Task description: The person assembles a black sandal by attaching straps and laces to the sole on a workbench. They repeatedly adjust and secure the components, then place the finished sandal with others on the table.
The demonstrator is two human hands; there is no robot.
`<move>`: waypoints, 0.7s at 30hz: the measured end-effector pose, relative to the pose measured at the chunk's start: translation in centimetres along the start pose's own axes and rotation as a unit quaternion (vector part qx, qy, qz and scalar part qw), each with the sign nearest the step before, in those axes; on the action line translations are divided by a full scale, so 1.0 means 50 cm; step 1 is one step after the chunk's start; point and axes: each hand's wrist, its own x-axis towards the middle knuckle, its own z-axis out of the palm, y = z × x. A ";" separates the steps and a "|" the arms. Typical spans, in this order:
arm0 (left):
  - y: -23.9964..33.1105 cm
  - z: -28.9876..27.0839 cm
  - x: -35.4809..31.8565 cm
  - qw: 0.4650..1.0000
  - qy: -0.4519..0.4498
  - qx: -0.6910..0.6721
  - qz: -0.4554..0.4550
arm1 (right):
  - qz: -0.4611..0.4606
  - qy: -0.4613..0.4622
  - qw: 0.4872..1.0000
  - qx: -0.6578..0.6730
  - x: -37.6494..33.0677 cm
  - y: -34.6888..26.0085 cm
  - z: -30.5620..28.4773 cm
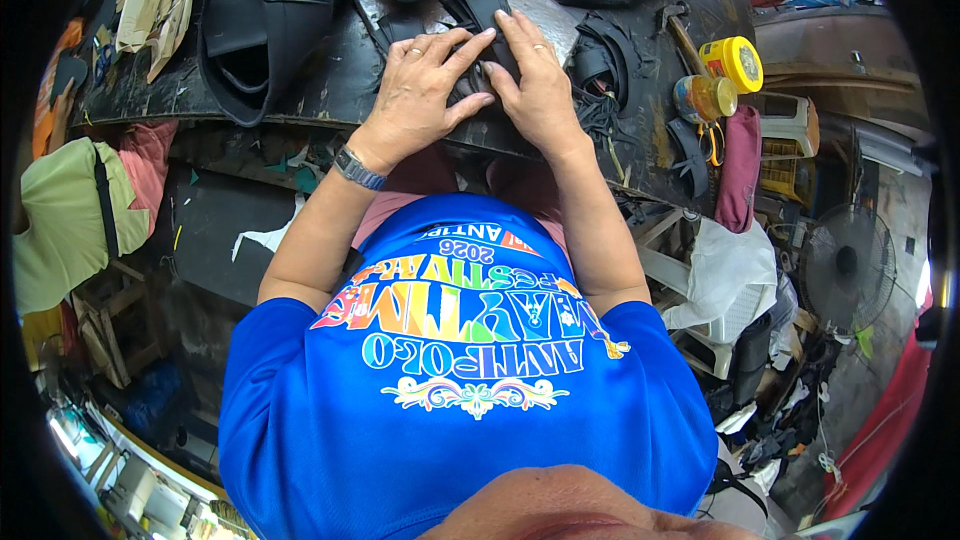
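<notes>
A folded piece of black material (478, 10) lies on the dark, worn workbench (330, 90) in front of me. My left hand (420, 80), with a ring and a wristwatch, presses down on its left side, fingers spread toward the right. From the right, my right hand (535, 70), also ringed, covers the piece with fingers pointing up and left. Both hands touch the material and nearly meet over it. The part under my palms is hidden.
Black straps and padded pieces (265, 20) lie at the bench's back left, black scraps (600, 70) to the right. A yellow-lidded tin (735, 62), a jar (703, 98) and scissors (710, 145) sit at the right end. A fan (848, 265) stands lower right.
</notes>
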 end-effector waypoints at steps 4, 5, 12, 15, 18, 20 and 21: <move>0.000 -0.004 0.002 1.000 0.000 0.007 0.001 | 0.060 0.057 0.988 0.128 -0.014 0.004 -0.055; 0.000 -0.003 0.002 1.000 -0.002 0.007 0.000 | 0.045 0.084 0.988 0.119 -0.020 0.011 -0.079; 0.001 -0.004 0.003 1.000 0.001 0.017 0.007 | 0.176 0.159 0.967 -0.091 -0.040 0.145 -0.194; 0.002 -0.003 0.003 1.000 0.003 0.021 0.005 | 0.240 0.121 0.959 -0.090 -0.052 0.196 -0.193; 0.002 -0.003 0.002 1.000 -0.001 0.017 -0.001 | 0.279 0.101 0.954 -0.043 -0.059 0.220 -0.186; 0.002 -0.004 0.002 1.000 -0.005 0.014 -0.001 | 0.308 0.098 0.946 -0.008 -0.062 0.225 -0.184; 0.002 -0.004 0.002 1.000 -0.004 0.014 0.000 | 0.299 0.114 0.947 0.009 -0.063 0.226 -0.183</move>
